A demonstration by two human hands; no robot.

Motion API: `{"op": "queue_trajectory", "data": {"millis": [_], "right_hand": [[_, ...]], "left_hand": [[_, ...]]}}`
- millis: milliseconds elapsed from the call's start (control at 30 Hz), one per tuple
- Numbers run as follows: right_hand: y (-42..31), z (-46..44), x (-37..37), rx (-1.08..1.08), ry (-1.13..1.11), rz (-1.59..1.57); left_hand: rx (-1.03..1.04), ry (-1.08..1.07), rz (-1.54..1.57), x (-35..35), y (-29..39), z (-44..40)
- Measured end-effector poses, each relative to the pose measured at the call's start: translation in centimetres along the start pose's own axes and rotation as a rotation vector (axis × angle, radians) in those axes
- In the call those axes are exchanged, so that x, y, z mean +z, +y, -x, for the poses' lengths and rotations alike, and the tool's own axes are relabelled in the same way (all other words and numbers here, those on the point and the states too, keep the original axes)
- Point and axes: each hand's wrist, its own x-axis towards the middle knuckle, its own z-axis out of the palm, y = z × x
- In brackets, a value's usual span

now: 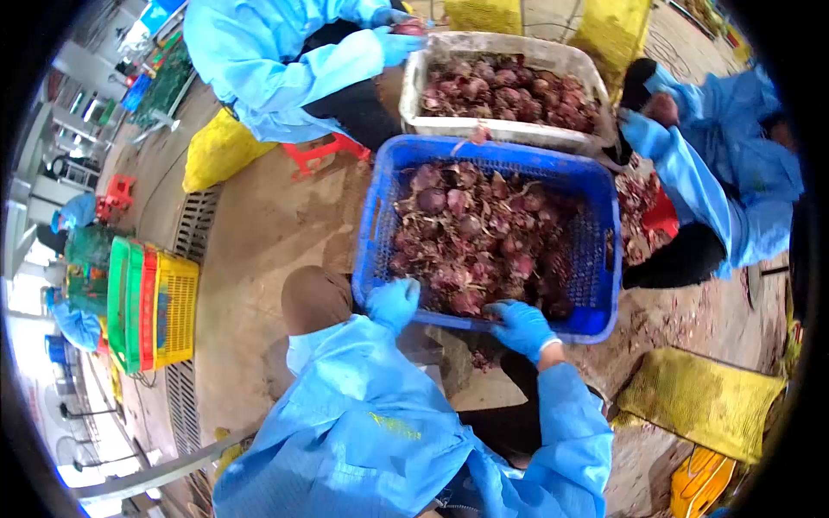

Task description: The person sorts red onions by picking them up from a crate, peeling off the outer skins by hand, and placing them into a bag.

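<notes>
A blue plastic crate (607, 250) stands in front of me, filled with red onions (466, 226) that have loose skins and roots. My left hand (393, 304), in a blue glove, is closed at the crate's near left rim; whatever its curled fingers hold is hidden. Also gloved in blue, my right hand (523, 328) is at the near rim farther right. Its fingers bend over the edge beside the onions, and I cannot see what lies between them.
Behind the crate is a white tub (518, 129) of onions. Co-workers in blue gowns sit at left (285, 78) and right (734, 164); the left one holds an onion (408, 28). Stacked crates (151, 306) stand left; a yellow mesh sack (704, 401) lies right.
</notes>
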Motion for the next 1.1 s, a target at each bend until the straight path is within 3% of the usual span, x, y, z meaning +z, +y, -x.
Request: {"op": "queue_trajectory", "data": {"millis": [200,333,400,433,533,567,700,767,833,900,1000,1100], "right_hand": [[-1.4,-10.0,4.3,0.041,-0.084,-0.086],[0.9,-20.1,6.4,0.019,0.339,-0.303],[-0.4,-24.8,4.5,0.181,0.452,-0.302],[0.2,-26.8,4.7,0.199,0.440,-0.356],[0.4,-30.9,6.0,0.396,0.234,0.067],[0.1,-31.0,6.4,0.411,0.264,0.178],[0.1,-30.2,4.7,0.359,0.228,0.098],[1.7,-28.4,6.4,0.268,0.298,-0.661],[-1.9,-24.6,4.5,0.199,0.308,-1.058],[-3.9,-21.6,3.8,0.136,0.308,-1.203],[-9.5,-17.3,1.7,0.028,0.340,-1.516],[-9.1,-14.6,3.6,0.052,0.247,-2.228]], "left_hand": [[0.066,-0.068,0.087,-1.1,0.2,-0.4],[0.064,-0.166,0.075,-2.0,0.4,-0.7],[0.081,-0.148,0.040,-1.8,0.3,-0.6],[0.107,-0.132,0.016,-1.7,0.1,-0.5],[0.114,-0.122,0.039,-1.8,-0.1,-0.7],[0.107,-0.126,0.051,-1.8,-0.1,-0.7],[0.103,-0.124,0.069,-1.2,-0.2,-0.6],[0.088,-0.116,0.073,-0.9,-0.1,-0.4],[0.071,-0.100,0.088,-1.1,0.0,-0.6],[0.082,-0.051,0.103,-0.8,0.0,-0.4],[0.020,-0.150,0.134,-1.7,0.1,-0.6],[0.064,-0.020,0.154,-0.3,-0.2,-0.3]]}}
